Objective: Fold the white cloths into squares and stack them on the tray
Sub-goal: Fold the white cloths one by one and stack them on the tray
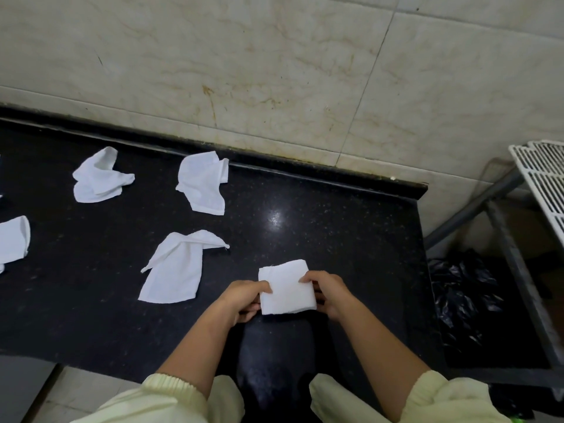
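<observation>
the left hand [244, 297] and right hand [328, 296] pinch the folded cloth [287, 286] at its sides, fingers hidden beneath; whether it touches the dark surface [335, 224] is unclear. left lies a crumpled cloth [175, 270], two more cloths [203, 181] farther back, and an edge cloth [12, 239] is cut off at the left.

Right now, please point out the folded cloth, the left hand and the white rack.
folded cloth [287, 286], head view, middle of its top face
left hand [244, 297], head view, back of the hand
white rack [546, 178], head view, its grid top
</observation>
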Tool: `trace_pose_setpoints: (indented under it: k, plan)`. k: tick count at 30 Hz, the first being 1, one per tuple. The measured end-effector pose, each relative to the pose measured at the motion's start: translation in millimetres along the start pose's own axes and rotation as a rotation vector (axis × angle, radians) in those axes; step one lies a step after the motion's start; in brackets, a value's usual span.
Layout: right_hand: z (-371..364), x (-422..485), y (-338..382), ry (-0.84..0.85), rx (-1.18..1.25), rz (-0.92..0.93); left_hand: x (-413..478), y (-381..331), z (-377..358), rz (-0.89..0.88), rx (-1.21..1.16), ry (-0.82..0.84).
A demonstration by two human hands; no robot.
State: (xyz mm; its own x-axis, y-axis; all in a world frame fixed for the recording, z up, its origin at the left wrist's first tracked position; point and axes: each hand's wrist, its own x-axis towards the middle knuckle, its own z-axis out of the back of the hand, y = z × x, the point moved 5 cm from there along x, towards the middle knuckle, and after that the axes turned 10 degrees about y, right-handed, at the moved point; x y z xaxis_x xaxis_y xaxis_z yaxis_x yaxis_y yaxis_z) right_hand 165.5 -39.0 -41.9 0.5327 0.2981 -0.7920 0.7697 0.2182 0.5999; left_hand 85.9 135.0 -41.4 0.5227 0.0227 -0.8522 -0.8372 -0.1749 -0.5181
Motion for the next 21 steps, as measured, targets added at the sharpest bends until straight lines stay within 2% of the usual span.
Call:
trace_pose_setpoints:
  k: [3, 8, 12, 21]
  plan:
    - [3, -6, 4, 0.054, 0.083, 0.004, -1, -5, -2, -0.028, 0.014, 0.050]
    - [17, -17, 26, 0.054, 0.141, 0.096, -5, -36, -13, -0.180, 0.003, 0.147]
    - [34, -34, 61, 0.046, 0.161, 0.205, -19, -81, -32, -0.289, -0.024, 0.269]
    - [98, -100, 136, -0.047, 0.238, 0.438, -61, -188, -102, -0.495, 0.150, 0.459]
